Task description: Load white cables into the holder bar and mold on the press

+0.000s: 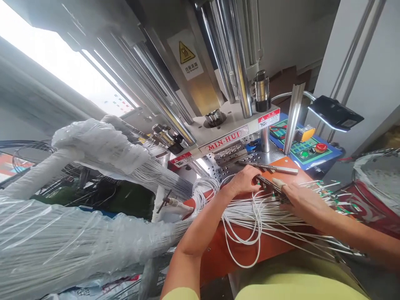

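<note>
My left hand (246,180) grips the left end of a dark metal bar (267,182) above the orange table. At the bar's right end, my right hand (295,195) has its fingers closed on it, with a pale cover on one finger. Small green bits show along the bar. White cables (243,210) lie under both hands, and some loop over the table's front edge. Behind the hands, a second long metal bar (275,167) rests in front of the press.
The press (223,139) with shiny columns stands ahead. A blue control box (325,156) and a black lamp (336,113) are to the right. Plastic-wrapped cable bundles (87,246) fill the left. More green-tipped cable ends (340,200) lie at right. The orange table (218,254) reaches my body.
</note>
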Action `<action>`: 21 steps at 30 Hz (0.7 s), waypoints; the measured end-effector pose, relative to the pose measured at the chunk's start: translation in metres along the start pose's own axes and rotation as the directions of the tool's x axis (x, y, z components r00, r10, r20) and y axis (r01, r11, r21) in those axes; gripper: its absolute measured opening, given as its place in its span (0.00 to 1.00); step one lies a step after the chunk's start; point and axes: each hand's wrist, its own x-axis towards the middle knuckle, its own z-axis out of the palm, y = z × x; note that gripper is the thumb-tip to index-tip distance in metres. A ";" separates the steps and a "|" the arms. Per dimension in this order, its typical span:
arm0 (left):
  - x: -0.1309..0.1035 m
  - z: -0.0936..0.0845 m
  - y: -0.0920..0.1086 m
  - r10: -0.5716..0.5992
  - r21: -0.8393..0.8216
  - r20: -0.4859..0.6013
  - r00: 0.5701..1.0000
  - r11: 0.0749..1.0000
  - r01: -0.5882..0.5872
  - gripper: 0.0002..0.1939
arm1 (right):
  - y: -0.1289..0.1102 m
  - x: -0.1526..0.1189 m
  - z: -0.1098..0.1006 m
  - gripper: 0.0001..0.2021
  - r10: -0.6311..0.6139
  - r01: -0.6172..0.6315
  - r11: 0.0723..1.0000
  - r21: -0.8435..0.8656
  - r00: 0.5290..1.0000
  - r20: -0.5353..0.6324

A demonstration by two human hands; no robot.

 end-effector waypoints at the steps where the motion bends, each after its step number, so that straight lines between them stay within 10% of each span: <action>1: -0.001 0.001 -0.001 0.011 0.003 -0.007 1.000 1.000 -0.011 0.18 | -0.004 -0.005 0.005 0.28 0.016 -0.016 1.000 -0.013 1.000 0.004; 10: -0.012 -0.026 -0.002 -0.132 0.104 -0.280 0.951 0.980 0.167 0.19 | 0.032 0.046 0.005 0.14 -0.193 0.179 0.979 -0.098 0.967 -0.167; 21: -0.002 -0.062 -0.078 -0.525 -0.056 -0.610 0.594 0.776 0.628 0.21 | 0.033 0.217 -0.011 0.05 -0.376 0.368 0.926 -0.078 0.896 -0.235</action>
